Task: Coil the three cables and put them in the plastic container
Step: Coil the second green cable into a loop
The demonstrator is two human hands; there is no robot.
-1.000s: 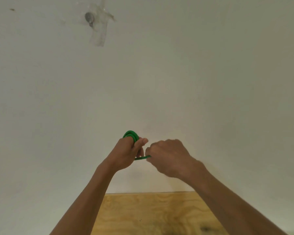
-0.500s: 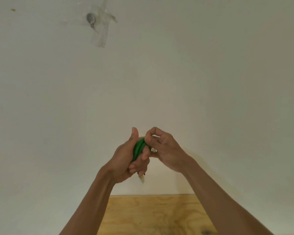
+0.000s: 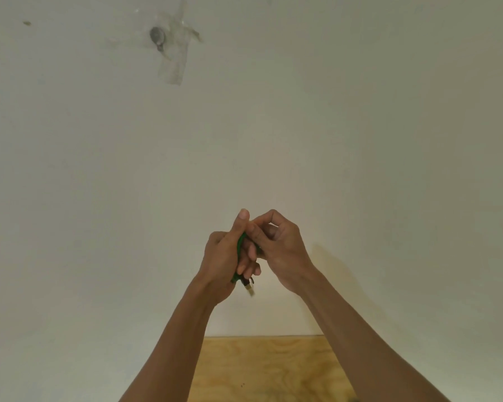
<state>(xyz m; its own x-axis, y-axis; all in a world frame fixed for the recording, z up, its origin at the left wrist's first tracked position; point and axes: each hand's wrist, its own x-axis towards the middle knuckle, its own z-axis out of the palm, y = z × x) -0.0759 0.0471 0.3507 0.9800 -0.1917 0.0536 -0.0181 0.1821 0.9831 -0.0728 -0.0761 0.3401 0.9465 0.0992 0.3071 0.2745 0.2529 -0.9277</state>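
White wall [image 3: 360,126] fills almost the whole picture. At the upper left of the frame a small grey round thing [image 3: 156,36] is stuck to the wall under clear tape [image 3: 174,60]. At the bottom middle a bit of the light wooden surface [image 3: 267,369] shows between the two arms.

Both hands are held up in the middle of the frame, close together and touching. The left hand [image 3: 225,261] has its fingers curled round a green cable [image 3: 240,248], with the thumb standing straight up. The right hand [image 3: 278,245] is just to the right of it, and its fingers are bent and pinching at the top of the same cable.

Only a little of the green cable can be seen. A thin green strip shows between the fingers, and it looks like it is wound into a small, tight bundle inside the left hand. One end pokes out below the left hand, with a pale plug [image 3: 249,289] hanging down.

I think the step now is finishing the coil of this cable, maybe tucking in the last bit. Next, the person will need to keep the bundle squeezed so it does not spring open, then look down to find the plastic container and drop it in. The container and any other cables are not in the picture, so I cannot tell how much of the job is done.
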